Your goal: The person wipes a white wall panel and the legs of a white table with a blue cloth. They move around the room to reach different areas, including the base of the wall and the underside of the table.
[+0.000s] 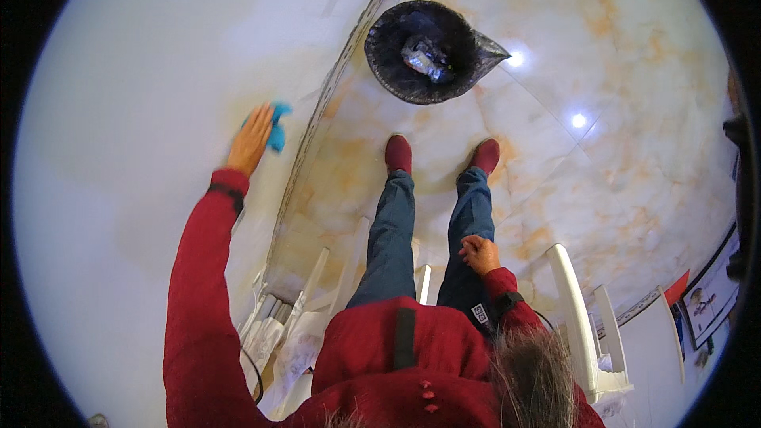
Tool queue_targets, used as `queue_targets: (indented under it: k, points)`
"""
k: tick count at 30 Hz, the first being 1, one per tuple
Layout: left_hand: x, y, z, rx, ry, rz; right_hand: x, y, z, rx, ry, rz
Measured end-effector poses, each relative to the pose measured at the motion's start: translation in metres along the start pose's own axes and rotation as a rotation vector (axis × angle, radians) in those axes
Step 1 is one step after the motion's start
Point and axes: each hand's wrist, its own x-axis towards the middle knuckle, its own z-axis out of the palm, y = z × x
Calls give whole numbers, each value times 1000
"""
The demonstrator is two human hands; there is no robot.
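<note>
My left hand [251,138] reaches out to the pale wall [142,125]. Its fingers lie over a blue cloth [277,131], pressing it against that surface; part of the cloth sticks out on the right side of the fingers. Down by my right thigh, my right hand [480,253] has its fingers curled in, and nothing shows in it. Both arms wear red sleeves with dark bands near the wrists.
A black bag-lined bin [392,80] with crumpled clear plastic [425,59] inside stands beyond my feet on the marbled tile floor [565,190]. Along the wall's foot runs a patterned border [333,80]. White chair parts [572,309] flank me.
</note>
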Motion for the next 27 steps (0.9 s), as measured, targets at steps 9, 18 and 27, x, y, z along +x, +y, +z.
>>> queue_targets:
  k: [9,18,27]
  points:
    - [-85,17,18,271,-297,243,0,-3,-3,17,15,26]
    - [41,-43,-53,127,204,-86,0,-10,5,-7,95,-27]
    - [-125,23,38,-18,15,131,-3,-36,21,-66,64,18]
